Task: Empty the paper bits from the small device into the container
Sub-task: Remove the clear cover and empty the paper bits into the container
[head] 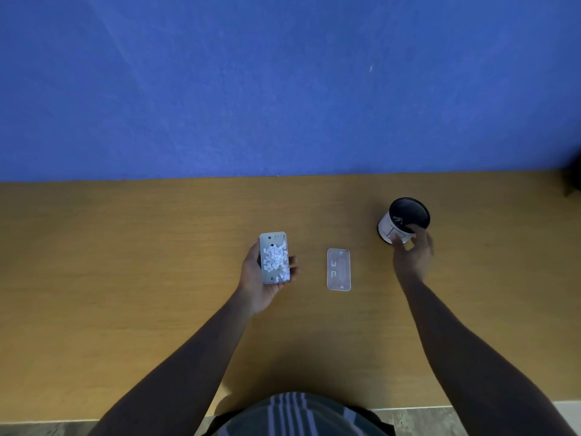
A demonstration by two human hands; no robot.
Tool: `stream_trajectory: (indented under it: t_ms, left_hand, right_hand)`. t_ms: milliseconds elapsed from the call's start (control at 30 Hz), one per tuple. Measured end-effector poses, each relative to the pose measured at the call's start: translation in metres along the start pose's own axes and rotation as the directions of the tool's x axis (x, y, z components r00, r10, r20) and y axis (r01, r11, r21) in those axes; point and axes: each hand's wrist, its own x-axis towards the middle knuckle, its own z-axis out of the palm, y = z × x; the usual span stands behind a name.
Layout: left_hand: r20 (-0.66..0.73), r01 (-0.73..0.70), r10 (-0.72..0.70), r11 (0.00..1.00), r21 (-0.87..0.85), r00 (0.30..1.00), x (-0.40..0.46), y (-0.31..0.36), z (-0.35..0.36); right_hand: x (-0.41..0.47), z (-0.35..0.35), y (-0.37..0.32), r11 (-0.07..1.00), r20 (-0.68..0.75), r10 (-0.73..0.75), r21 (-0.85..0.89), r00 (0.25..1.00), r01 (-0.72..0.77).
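Cover off, bits not yet tipped out.

The left hand [261,278] cradles the small device [274,258], paper bits [276,259] still inside; the right hand [410,251], seemingly loose-fingered though blurred, reaches the container [404,220]; clear cover [338,269] lies between.

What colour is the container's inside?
Black inside the container, with a white label outside; head view.

A wooden table [125,247] bears a clear cover [338,269] and a black mesh container [405,219].
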Motion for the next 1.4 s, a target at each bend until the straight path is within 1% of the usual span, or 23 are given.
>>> stream_trajectory:
  t_ms: [100, 300, 433, 567, 667, 733, 867, 1000, 1133, 1200, 1300, 1400]
  left_hand:
    - [-0.01, -0.003, 0.003, 1.0, -0.01, 1.0, 0.0, 0.001, -0.001]
    - [-0.032, -0.042, 0.041, 0.998, -0.04, 0.999, 0.0, 0.007, -0.001]
    - [-0.072, -0.114, 0.11, 0.992, -0.051, 0.991, -0.001, 0.016, 0.001]
    - [-0.102, -0.215, 0.207, 0.973, -0.079, 0.973, -0.004, 0.03, 0.002]
    - [-0.133, -0.301, 0.287, 0.948, -0.1, 0.949, -0.006, 0.04, 0.002]
    - [-0.168, -0.349, 0.33, 0.932, -0.1, 0.929, -0.007, 0.046, 0.0]
    - [-0.24, -0.426, 0.398, 0.901, -0.077, 0.885, -0.009, 0.055, 0.0]
    - [-0.297, -0.491, 0.461, 0.87, -0.032, 0.836, -0.01, 0.061, 0.004]
    - [-0.276, -0.537, 0.532, 0.841, 0.065, 0.8, -0.013, 0.064, 0.008]
    - [-0.239, -0.564, 0.583, 0.812, 0.15, 0.776, -0.014, 0.062, 0.01]
    - [-0.148, -0.618, 0.672, 0.731, 0.288, 0.726, -0.017, 0.058, 0.016]
    - [-0.023, -0.682, 0.754, 0.606, 0.409, 0.656, -0.021, 0.057, 0.02]
  right_hand:
    - [0.0, -0.001, 0.0, 0.998, -0.034, -0.041, -0.054, 0.999, 0.039]
    - [-0.011, 0.002, -0.024, 0.973, -0.002, -0.218, -0.081, 0.976, 0.217]
    - [-0.032, 0.015, -0.052, 0.945, 0.128, -0.312, -0.061, 0.941, 0.322]
    - [-0.065, 0.035, -0.074, 0.912, 0.257, -0.398, 0.003, 0.881, 0.411]
    - [-0.091, 0.047, -0.083, 0.882, 0.34, -0.464, 0.091, 0.818, 0.463]
    - [-0.106, 0.054, -0.089, 0.867, 0.391, -0.49, 0.133, 0.779, 0.479]
    - [-0.13, 0.064, -0.101, 0.871, 0.479, -0.472, 0.122, 0.74, 0.476]
    - [-0.143, 0.068, -0.112, 0.859, 0.495, -0.498, 0.173, 0.712, 0.481]
    - [-0.148, 0.068, -0.121, 0.83, 0.491, -0.541, 0.185, 0.682, 0.525]
    - [-0.15, 0.068, -0.123, 0.826, 0.494, -0.55, 0.199, 0.673, 0.528]
    - [-0.153, 0.068, -0.125, 0.821, 0.485, -0.561, 0.219, 0.671, 0.528]
    - [-0.153, 0.069, -0.124, 0.824, 0.479, -0.56, 0.24, 0.676, 0.513]
